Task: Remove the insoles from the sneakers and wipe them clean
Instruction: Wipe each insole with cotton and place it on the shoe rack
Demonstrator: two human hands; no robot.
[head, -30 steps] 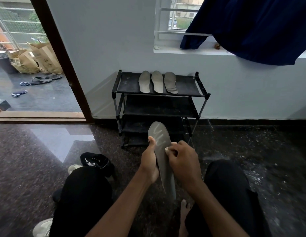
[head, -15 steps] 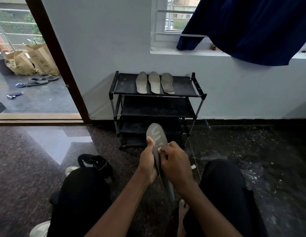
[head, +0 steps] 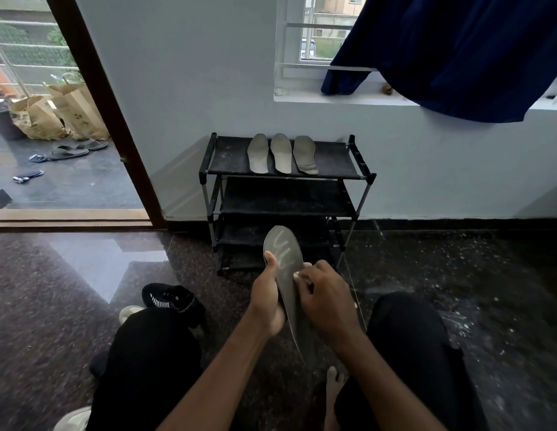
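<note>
Insole [head: 285, 253] in work stood nearly on end at lower centre of the frame. Its long axis ran from a narrow heel end low between the knees up to a rounded toe end that overlapped the bottom tiers of the shoe rack [head: 227, 157].

The left hand [head: 266, 303] gripped it from the picture's left at about mid-length, fingers wrapped behind and the thumb laid up along the near edge. The right hand [head: 325, 303] sat just beside it on the other side, fingers curled and pinching a small pale wipe [head: 297, 275] against the insole's face; only a sliver of the wipe showed.

From those right fingers the toe area lay straight up-frame, bare and marked with pale streaks. The heel half ran down-frame, mostly covered by both hands. Any further stroke would probably follow that long axis, with the right hand travelling and the left holding firm.

Three other insoles [head: 281, 154] lay side by side on the rack's top shelf, toes pointing away. They were likely finished, which would make this the last of four. A black sneaker [head: 171, 300] rested on the floor at lower left, near the knee.
</note>
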